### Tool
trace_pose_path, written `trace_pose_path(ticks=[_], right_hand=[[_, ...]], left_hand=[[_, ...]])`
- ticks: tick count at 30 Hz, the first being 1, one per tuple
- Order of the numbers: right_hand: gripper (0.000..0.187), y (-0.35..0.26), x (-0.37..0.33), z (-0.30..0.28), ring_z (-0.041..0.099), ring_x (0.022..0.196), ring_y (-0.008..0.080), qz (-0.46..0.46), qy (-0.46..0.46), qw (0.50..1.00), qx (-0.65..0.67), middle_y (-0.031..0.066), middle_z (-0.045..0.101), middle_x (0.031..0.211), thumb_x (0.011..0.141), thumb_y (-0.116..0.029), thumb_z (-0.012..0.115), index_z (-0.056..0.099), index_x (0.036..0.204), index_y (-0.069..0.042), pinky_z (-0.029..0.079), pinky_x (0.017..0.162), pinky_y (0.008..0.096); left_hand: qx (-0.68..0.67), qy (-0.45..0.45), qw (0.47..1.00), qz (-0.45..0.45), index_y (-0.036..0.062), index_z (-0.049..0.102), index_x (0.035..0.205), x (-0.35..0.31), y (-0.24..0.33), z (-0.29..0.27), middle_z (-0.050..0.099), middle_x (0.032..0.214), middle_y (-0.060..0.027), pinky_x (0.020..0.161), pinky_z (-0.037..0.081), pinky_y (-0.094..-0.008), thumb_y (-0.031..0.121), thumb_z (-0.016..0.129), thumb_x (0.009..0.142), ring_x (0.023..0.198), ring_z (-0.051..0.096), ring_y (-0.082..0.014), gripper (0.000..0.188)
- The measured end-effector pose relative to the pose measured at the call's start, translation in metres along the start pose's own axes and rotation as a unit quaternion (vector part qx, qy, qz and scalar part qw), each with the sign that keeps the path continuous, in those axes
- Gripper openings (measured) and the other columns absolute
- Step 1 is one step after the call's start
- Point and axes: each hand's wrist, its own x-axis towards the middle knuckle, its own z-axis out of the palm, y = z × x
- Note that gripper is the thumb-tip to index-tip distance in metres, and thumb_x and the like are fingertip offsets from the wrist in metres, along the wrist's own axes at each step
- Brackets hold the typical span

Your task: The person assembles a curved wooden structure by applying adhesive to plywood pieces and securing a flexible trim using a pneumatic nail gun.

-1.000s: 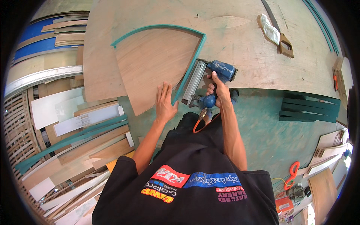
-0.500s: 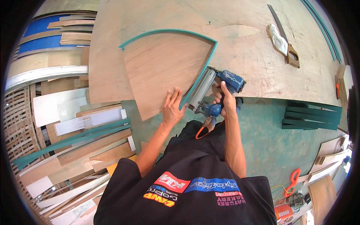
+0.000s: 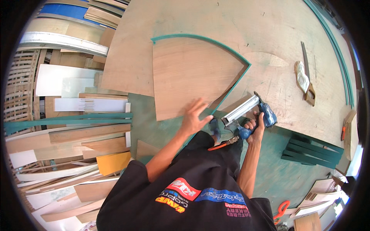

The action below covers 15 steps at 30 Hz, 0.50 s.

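Observation:
A quarter-round wooden panel (image 3: 192,73) with a green edge strip (image 3: 231,90) lies on a large plywood sheet (image 3: 216,19). My left hand (image 3: 194,117) rests flat, fingers spread, on the panel's near corner. My right hand (image 3: 256,129) grips the handle of a blue pneumatic nail gun (image 3: 250,111), whose silver magazine points toward the green strip at the panel's lower right edge. An orange air hose fitting (image 3: 221,145) hangs below the gun.
A hand saw (image 3: 307,77) with a rag lies on the plywood at right. Green strips (image 3: 312,152) are stacked on the green floor at lower right. Boards and offcuts (image 3: 77,131) pile up at left. Curved green trim (image 3: 335,46) runs along the far right.
The view has shifted, so panel and gun sit further right and lower. My right hand has swung the nail gun flatter along the strip; my left hand stays on the panel.

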Motion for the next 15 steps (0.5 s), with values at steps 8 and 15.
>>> trace_pose_path(ticks=[8,15], right_hand=[[0.044,-0.05,0.04,0.036,0.053,0.064,0.0118,-0.071,-0.112,0.991,0.019,0.017,0.062,0.121,0.103,-0.033,0.057,0.054,0.14,-0.009,0.051,0.06,0.0266],[0.042,-0.09,0.15,0.101,0.062,0.066,0.0176,0.028,-0.268,0.963,-0.007,0.0215,0.06,0.126,0.095,-0.017,0.06,0.053,0.134,-0.007,0.057,0.06,0.0302]], left_hand=[[0.064,0.282,0.822,-0.49,-0.0059,0.05,0.137,-0.091,-0.21,-0.039,0.057,0.133,-0.0246,0.108,0.041,-0.0481,0.048,0.062,0.097,0.127,0.052,-0.0393,0.068],[-0.223,0.18,0.858,-0.427,-0.0094,0.049,0.14,-0.077,-0.192,-0.04,0.062,0.133,-0.0235,0.103,0.045,-0.0371,0.029,0.057,0.102,0.124,0.06,-0.0291,0.055]])
